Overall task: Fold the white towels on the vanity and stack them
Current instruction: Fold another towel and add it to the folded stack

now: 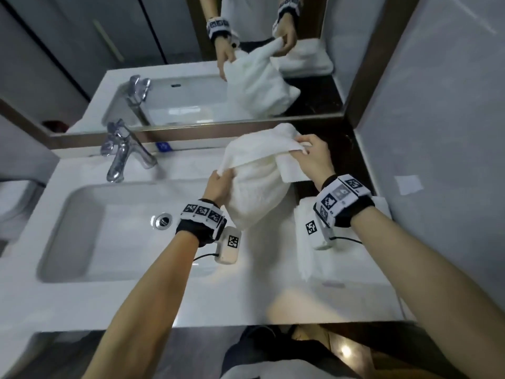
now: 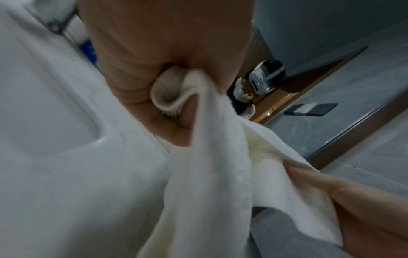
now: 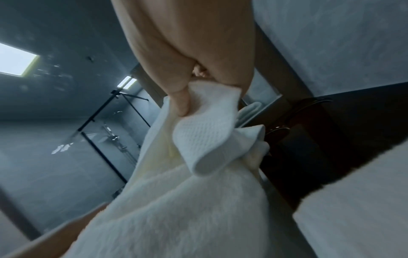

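A white towel (image 1: 257, 181) hangs in the air over the right end of the sink, held up between both hands. My left hand (image 1: 220, 181) pinches its left corner; the left wrist view shows that corner of the towel (image 2: 209, 157) curled inside the left hand (image 2: 154, 83). My right hand (image 1: 311, 157) grips the upper right edge, and the right wrist view shows the thumb of the right hand (image 3: 183, 97) pressed on the towel (image 3: 198, 174). A folded white towel (image 1: 308, 258) lies on the vanity (image 1: 246, 296) under my right wrist.
A white basin (image 1: 114, 231) with a chrome drain (image 1: 161, 220) fills the left of the vanity. A chrome faucet (image 1: 123, 151) stands behind it. A mirror (image 1: 191, 64) runs along the back, a grey wall (image 1: 437, 132) closes the right side, with a dark counter strip (image 1: 352, 160) beside it.
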`<state>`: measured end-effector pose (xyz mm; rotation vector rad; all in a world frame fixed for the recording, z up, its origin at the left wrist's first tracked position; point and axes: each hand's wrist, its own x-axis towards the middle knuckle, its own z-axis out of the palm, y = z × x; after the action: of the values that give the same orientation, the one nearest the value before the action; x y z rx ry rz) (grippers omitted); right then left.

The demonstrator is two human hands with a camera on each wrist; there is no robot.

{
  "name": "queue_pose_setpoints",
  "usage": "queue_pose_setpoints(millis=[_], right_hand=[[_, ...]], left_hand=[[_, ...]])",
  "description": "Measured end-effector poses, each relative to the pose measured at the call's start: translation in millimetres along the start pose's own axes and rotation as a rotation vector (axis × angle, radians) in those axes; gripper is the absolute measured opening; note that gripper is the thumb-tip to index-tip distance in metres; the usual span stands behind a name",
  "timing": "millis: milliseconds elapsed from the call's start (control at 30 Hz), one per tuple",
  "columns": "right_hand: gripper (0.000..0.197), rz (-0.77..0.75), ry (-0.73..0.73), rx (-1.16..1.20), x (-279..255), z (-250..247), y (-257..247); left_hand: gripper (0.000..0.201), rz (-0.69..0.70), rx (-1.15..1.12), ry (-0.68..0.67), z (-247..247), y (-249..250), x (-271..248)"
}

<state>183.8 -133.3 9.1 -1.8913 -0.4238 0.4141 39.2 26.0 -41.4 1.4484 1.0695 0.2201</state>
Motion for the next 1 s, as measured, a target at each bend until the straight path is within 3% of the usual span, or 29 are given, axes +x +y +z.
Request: queue_pose_setpoints(millis=[200,400,500,633,767,1000], right_hand=[[0.018,-0.092,-0.122,-0.035,-27,15,-3],[0.020,-0.122,-0.243,-0.084,-52,28,12],[0.024,-0.134,-0.294,-0.091,-60,29,20],[0.018,-0.106,-0.110,-0.067,-64,26,25],[0.018,-0.066,0.060,-0.066,-52,15,19],[0.020,-0.208,0.318,0.220,-15,-10,-47]], left_hand=[[0.032,-0.237,-0.043,0.061,-28,-41,-34],[0.068,-0.344,-0.022,0.133,-44,-85,-64],[0.078,-0.294,-0.002,0.195,-42,-98,-73],[0.079,-0.291,0.247,0.196,-42,-110,-82],[0.067,-0.269,0.285,0.259,-53,-106,-79],[0.036,0.032,0.239,0.470,-72,-63,-63]])
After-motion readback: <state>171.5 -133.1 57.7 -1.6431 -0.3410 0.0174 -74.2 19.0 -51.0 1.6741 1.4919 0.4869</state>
